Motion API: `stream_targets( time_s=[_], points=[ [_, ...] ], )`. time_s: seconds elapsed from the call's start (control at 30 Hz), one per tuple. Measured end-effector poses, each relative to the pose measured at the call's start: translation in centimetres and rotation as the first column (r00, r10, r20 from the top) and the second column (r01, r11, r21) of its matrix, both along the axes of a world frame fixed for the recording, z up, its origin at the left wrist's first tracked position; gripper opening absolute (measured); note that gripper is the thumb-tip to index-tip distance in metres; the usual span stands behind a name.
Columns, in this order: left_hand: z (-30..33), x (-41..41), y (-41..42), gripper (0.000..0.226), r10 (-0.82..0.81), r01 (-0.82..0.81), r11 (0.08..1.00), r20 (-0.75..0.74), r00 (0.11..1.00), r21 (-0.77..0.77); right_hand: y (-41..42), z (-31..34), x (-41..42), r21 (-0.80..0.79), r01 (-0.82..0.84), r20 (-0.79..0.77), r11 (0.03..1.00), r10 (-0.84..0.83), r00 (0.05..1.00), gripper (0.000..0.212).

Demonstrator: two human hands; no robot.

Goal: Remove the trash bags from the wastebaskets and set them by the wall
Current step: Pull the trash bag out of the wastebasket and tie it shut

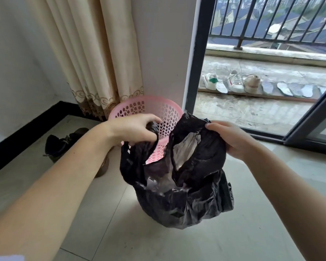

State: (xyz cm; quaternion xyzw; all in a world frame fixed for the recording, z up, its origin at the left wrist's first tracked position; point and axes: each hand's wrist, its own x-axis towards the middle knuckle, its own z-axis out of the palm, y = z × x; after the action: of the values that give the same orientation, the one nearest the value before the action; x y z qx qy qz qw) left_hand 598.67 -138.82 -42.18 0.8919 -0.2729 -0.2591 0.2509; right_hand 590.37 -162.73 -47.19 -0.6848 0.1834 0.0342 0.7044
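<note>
A black trash bag [186, 200] hangs in front of me above the tiled floor, its mouth pulled open with crumpled paper showing inside. My left hand [134, 129] grips one handle loop of the bag on the left. My right hand [228, 138] pinches the bunched rim on the right. Behind the bag stands a pink perforated wastebasket [145, 108] against the white wall pillar [162, 53], with no liner in it.
A beige curtain [94, 53] hangs left of the basket. Dark shoes [64, 142] lie on the floor by the black baseboard at left. To the right, an open sliding door [309, 127] leads to a balcony with sneakers [235, 81] and insoles.
</note>
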Motion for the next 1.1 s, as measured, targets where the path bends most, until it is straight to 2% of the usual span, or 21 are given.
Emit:
stream_targets(
  time_s=[0.07, 0.1, 0.13, 0.23, 0.4, 0.43, 0.47, 0.53, 0.57, 0.6, 0.67, 0.73, 0.77, 0.8, 0.83, 0.87, 0.9, 0.97, 1.0, 1.03, 1.1],
  points=[
    [-0.6, -0.7, -0.4, 0.065, -0.118, 0.110, 0.993, -0.283, 0.952, -0.042, 0.6, -0.1, -0.1, 0.111, 0.012, -0.020, 0.994, -0.010, 1.000, 0.018],
    [-1.6, -0.8, -0.7, 0.067, -0.119, 0.090, 0.991, -0.362, 0.925, -0.095, 0.9, -0.1, -0.1, 0.165, 0.013, -0.041, 0.986, -0.006, 0.999, 0.019],
    [-2.8, -0.8, -1.3, 0.065, -0.067, 0.019, 0.991, -0.368, 0.927, -0.130, 1.2, -0.1, -0.2, 0.203, 0.017, -0.074, 0.979, -0.002, 0.997, 0.020],
    [-6.3, -1.1, -3.1, 0.044, 0.148, -0.187, 0.960, -0.192, 0.970, -0.207, 1.7, -0.4, -0.3, 0.251, 0.010, -0.168, 0.968, 0.033, 0.985, 0.023],
    [-7.7, -1.4, -3.8, 0.024, 0.164, -0.191, 0.965, -0.153, 0.974, -0.179, 1.2, -0.7, -0.5, 0.221, 0.020, -0.197, 0.975, 0.024, 0.980, 0.022],
    [-7.1, -1.3, -3.6, 0.017, 0.155, -0.184, 0.964, -0.159, 0.975, -0.192, 1.1, -0.8, -0.5, 0.145, 0.021, -0.192, 0.989, 0.008, 0.981, 0.020],
    [-6.2, -1.1, -3.4, 0.014, 0.143, -0.180, 0.959, -0.174, 0.974, -0.220, 0.8, -1.1, -0.4, -0.019, -0.011, -0.181, 1.000, 0.007, 0.983, 0.020],
    [-3.9, -0.7, -2.8, 0.019, 0.104, -0.182, 0.934, -0.254, 0.962, -0.308, 0.7, -1.1, -0.5, -0.400, -0.091, -0.117, 0.912, 0.048, 0.992, 0.047],
    [-2.7, -0.6, -2.6, 0.020, 0.067, -0.179, 0.917, -0.305, 0.950, -0.356, 1.0, -0.6, -0.6, -0.477, -0.120, -0.047, 0.870, 0.111, 0.993, 0.066],
    [-1.6, -0.5, -2.4, 0.021, 0.030, -0.176, 0.900, -0.345, 0.938, -0.399, 1.5, 0.2, -0.7, -0.475, -0.170, 0.020, 0.864, 0.204, 0.979, 0.080],
    [0.0, -0.6, -2.2, 0.023, -0.006, -0.180, 0.863, -0.366, 0.931, -0.473, 3.2, 1.8, -0.9, -0.469, -0.353, 0.075, 0.809, 0.435, 0.897, 0.094],
    [0.8, -0.9, -2.4, 0.021, 0.012, -0.179, 0.827, -0.301, 0.953, -0.533, 4.9, 2.2, -0.8, -0.585, -0.489, -0.022, 0.647, 0.590, 0.807, 0.089],
    [0.9, -0.9, -2.4, 0.019, 0.039, -0.180, 0.815, -0.257, 0.966, -0.551, 5.4, 1.7, -0.6, -0.658, -0.500, -0.070, 0.564, 0.614, 0.786, 0.076],
    [0.9, -0.9, -2.3, 0.016, 0.077, -0.190, 0.804, -0.218, 0.973, -0.564, 5.9, 1.1, -0.4, -0.713, -0.477, -0.100, 0.513, 0.599, 0.795, 0.054],
    [0.7, -0.8, -2.2, 0.012, 0.126, -0.209, 0.795, -0.182, 0.975, -0.569, 6.0, 0.6, -0.3, -0.745, -0.418, -0.089, 0.520, 0.544, 0.835, 0.028],
    [0.4, -0.6, -1.9, 0.008, 0.188, -0.226, 0.799, -0.127, 0.974, -0.557, 5.8, 0.2, -0.2, -0.727, -0.350, -0.051, 0.591, 0.462, 0.886, 0.015],
    [0.2, -0.4, -1.6, 0.008, 0.253, -0.226, 0.829, -0.017, 0.967, -0.511, 5.3, 0.0, -0.2, -0.643, -0.278, -0.011, 0.714, 0.355, 0.935, 0.020],
    [0.1, -0.4, -0.9, 0.020, 0.245, -0.158, 0.944, 0.299, 0.922, -0.288, 3.7, 0.2, 0.0, -0.268, -0.050, 0.067, 0.962, 0.071, 0.995, 0.027],
    [0.3, -0.9, -0.8, 0.025, 0.150, -0.088, 0.983, 0.421, 0.895, -0.163, 3.0, 0.3, 0.0, -0.128, 0.054, 0.087, 0.990, -0.043, 0.995, 0.026],
    [0.6, -1.5, -0.9, 0.028, 0.029, 0.006, 0.998, 0.516, 0.856, -0.066, 2.6, 0.4, 0.1, -0.125, 0.098, 0.090, 0.987, -0.087, 0.992, 0.024],
    [1.4, -3.1, -1.9, 0.032, -0.137, 0.196, 0.980, 0.687, 0.713, -0.009, 3.2, 0.4, 0.1, -0.378, 0.008, 0.066, 0.926, 0.019, 0.998, 0.022]
  ],
)
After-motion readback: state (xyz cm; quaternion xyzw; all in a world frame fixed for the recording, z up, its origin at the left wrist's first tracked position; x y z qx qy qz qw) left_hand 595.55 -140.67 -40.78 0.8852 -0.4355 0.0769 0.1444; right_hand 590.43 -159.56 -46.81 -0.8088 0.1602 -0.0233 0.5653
